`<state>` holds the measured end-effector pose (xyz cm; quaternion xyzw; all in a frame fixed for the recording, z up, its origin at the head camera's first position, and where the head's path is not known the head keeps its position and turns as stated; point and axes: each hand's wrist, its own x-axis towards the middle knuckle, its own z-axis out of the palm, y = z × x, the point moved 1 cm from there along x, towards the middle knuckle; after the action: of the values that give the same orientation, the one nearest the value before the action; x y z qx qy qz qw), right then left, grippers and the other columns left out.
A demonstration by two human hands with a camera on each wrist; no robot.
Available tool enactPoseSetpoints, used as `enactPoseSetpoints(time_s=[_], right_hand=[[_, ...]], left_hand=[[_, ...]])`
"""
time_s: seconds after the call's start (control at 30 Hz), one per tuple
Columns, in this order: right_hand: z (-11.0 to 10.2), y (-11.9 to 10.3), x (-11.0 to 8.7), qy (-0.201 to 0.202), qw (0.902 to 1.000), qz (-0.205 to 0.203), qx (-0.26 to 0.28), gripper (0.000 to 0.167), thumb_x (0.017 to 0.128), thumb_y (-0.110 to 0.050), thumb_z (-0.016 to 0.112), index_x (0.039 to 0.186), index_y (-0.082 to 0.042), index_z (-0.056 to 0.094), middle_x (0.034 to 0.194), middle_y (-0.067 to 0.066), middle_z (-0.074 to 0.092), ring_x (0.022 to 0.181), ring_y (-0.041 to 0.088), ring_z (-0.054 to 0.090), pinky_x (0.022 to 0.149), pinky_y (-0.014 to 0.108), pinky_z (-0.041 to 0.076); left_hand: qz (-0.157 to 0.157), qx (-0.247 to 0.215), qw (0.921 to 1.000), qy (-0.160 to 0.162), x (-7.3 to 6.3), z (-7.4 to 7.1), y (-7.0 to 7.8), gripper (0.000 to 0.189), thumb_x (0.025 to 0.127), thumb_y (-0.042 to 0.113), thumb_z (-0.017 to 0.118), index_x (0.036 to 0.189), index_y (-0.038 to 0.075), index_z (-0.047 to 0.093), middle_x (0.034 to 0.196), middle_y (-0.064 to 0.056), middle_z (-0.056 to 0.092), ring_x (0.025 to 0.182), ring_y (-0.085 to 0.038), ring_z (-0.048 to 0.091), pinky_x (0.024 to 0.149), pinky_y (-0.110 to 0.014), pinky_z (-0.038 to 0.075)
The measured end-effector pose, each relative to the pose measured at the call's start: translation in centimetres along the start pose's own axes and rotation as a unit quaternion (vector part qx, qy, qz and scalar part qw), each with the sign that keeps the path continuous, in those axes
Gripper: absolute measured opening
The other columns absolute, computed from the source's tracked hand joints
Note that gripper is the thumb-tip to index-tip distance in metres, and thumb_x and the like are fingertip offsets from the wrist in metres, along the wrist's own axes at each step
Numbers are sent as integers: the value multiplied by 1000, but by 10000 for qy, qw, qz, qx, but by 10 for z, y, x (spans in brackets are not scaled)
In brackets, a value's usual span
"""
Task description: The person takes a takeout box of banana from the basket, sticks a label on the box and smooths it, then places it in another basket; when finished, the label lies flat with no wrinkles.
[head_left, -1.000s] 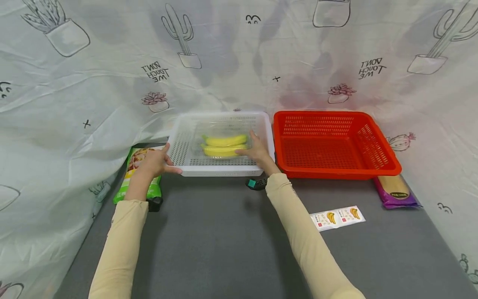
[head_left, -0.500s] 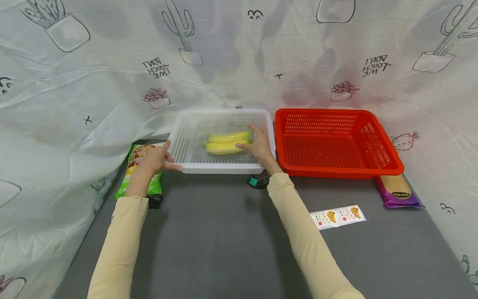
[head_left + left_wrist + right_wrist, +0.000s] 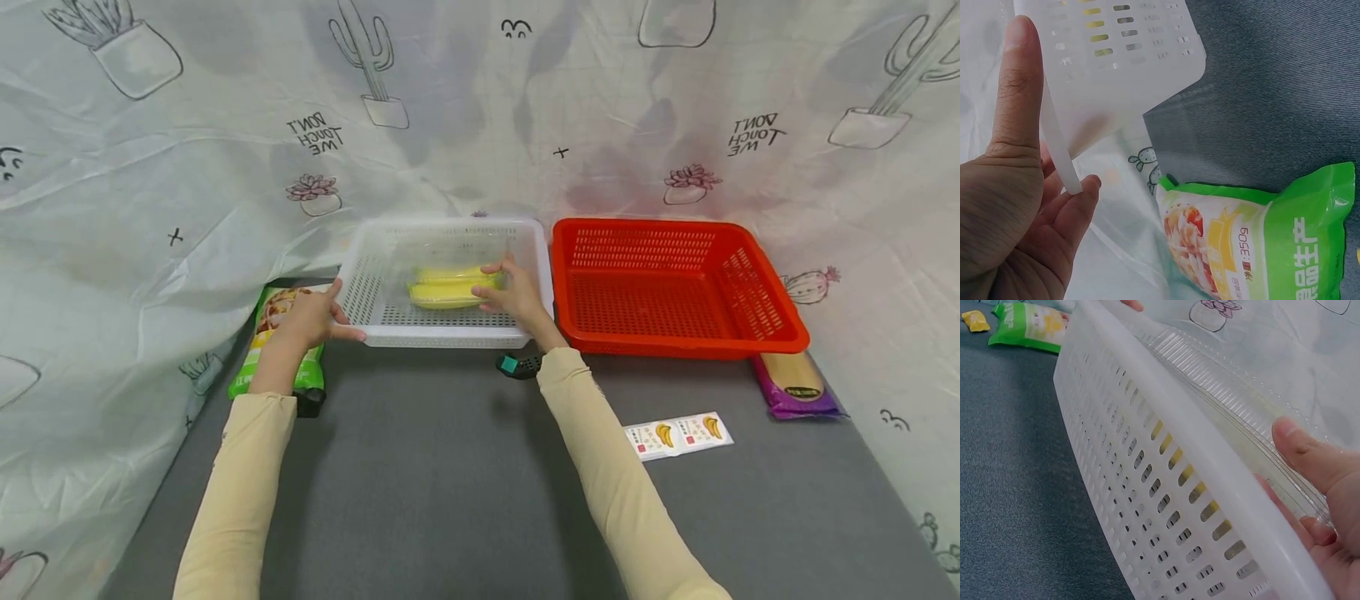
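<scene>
Gripping the right end of the box [image 3: 442, 252], the right hand [image 3: 517, 296] is resting its thumb on the rim, its fingers curling below. From these fingers the box is stretching leftward, its long axis running side to side, with the bananas [image 3: 448, 295] inside lying the same way. It is sitting within the white basket [image 3: 442, 341]; whether its base is touching the floor is not showing. The left hand [image 3: 311, 319] is clasping the basket's left rim, well apart from the box, while the red basket [image 3: 675, 348] is standing just beside, rightward

2 long pale-yellow sleeves [image 3: 238, 492], lightly creased fabric, narrowing toward cuffs [image 3: 561, 362].
</scene>
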<state>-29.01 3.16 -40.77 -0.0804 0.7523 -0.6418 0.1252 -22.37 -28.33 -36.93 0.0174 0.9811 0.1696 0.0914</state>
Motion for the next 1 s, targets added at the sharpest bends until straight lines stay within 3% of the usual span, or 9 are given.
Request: enactPoseSetpoints(time_s=[0.13, 0.27, 0.43, 0.53, 0.67, 0.73, 0.8, 0.93, 1.0], right_hand=[[-1, -1, 1, 140, 9998, -29, -159, 46, 82, -10, 75, 124, -2, 57, 161, 2, 2, 116, 33, 58, 73, 32, 56], [-1, -1, 3, 244, 9995, -112, -175, 41, 80, -9, 77, 117, -3, 60, 161, 2, 4, 132, 29, 42, 69, 29, 56], [2, -1, 3, 225, 9994, -252, -47, 35, 79, -7, 77, 109, -1, 60, 161, 2, 5, 143, 25, 22, 71, 30, 56], [2, -1, 1, 226, 9988, -431, 45, 33, 79, -4, 76, 107, 2, 59, 161, 3, 5, 143, 27, 21, 72, 30, 56], [1, -2, -2, 242, 9973, -649, 225, 33, 80, -2, 75, 106, 7, 58, 161, 3, 7, 137, 30, 35, 71, 31, 56], [0, -3, -4, 231, 9962, -725, 431, 33, 80, 1, 74, 106, 9, 56, 161, 3, 7, 125, 33, 49, 70, 32, 56], [0, -4, -6, 263, 9950, -792, 541, 32, 80, 1, 73, 105, 10, 56, 161, 2, 7, 110, 35, 61, 70, 31, 56], [-3, -6, -10, 303, 9914, -921, 884, 30, 80, 4, 73, 103, 12, 55, 161, 2, 7, 103, 36, 64, 69, 32, 56], [-6, -6, -11, 300, 9900, -973, 976, 30, 79, 6, 72, 103, 14, 55, 161, 2, 7, 103, 36, 63, 69, 31, 56]], left_hand=[[52, -15, 10000, 76, 4, -1, 2, 72, 71, 37, 85, 120, -9, 60, 144, -27, 37, 81, -32, 50, 84, -46, 42], [-40, -53, 10000, 44, 6, -1, 2, 84, 71, 39, 84, 132, -8, 50, 132, -28, 50, 78, -30, 47, 82, -44, 41], [-158, -36, 9999, -1, 3, -1, -1, 83, 71, 39, 84, 131, -7, 51, 138, -28, 45, 81, -30, 47, 83, -45, 41], [-188, -100, 9998, -12, 2, 0, -2, 82, 71, 39, 84, 130, -7, 52, 138, -27, 46, 83, -30, 47, 83, -44, 40], [-234, -119, 9997, -6, 2, 1, -3, 77, 70, 39, 84, 125, -7, 56, 142, -25, 42, 85, -30, 46, 83, -44, 40], [-257, -125, 9996, -9, 2, 2, -3, 72, 69, 40, 85, 119, -7, 61, 150, -24, 29, 84, -30, 45, 81, -43, 40], [-293, -117, 9995, -19, 3, 2, -3, 71, 69, 40, 84, 118, -6, 61, 152, -23, 26, 81, -30, 44, 79, -42, 39], [-309, -130, 9994, -64, 2, 1, -3, 62, 71, 39, 84, 109, -6, 67, 155, -20, 17, 81, -30, 42, 78, -41, 38], [-293, -103, 9995, -78, 1, 2, -3, 65, 72, 39, 84, 114, -7, 65, 153, -20, 25, 83, -31, 43, 81, -43, 39]])
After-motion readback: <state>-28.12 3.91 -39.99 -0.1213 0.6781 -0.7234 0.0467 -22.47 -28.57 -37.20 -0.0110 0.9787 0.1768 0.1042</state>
